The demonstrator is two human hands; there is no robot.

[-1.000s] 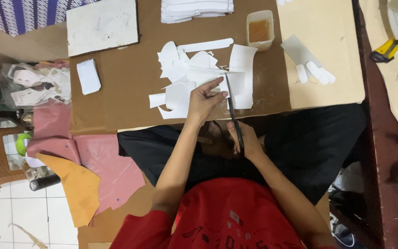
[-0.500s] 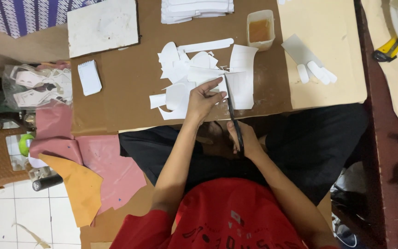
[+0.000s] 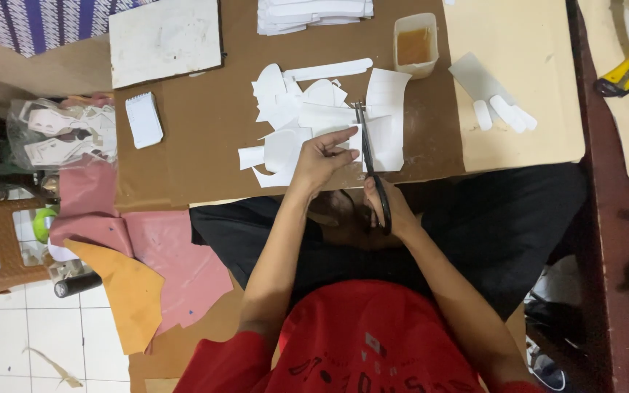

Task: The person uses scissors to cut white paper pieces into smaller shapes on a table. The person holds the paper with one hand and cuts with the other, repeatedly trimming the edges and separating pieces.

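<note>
Seen from above, your right hand [image 3: 386, 207] grips the handles of black scissors [image 3: 370, 164], their blades pointing away from you into a white paper piece [image 3: 384, 120] at the near edge of a brown board [image 3: 205, 138]. Your left hand [image 3: 322, 156] pinches that same paper just left of the blades, among a heap of white cut-outs [image 3: 285, 109]. A small tub of amber liquid [image 3: 415, 45] stands beyond the paper.

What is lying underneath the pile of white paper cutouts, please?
The white paper cutouts lie on a brown cardboard sheet. Whatever sits beneath their middle is covered.
</note>
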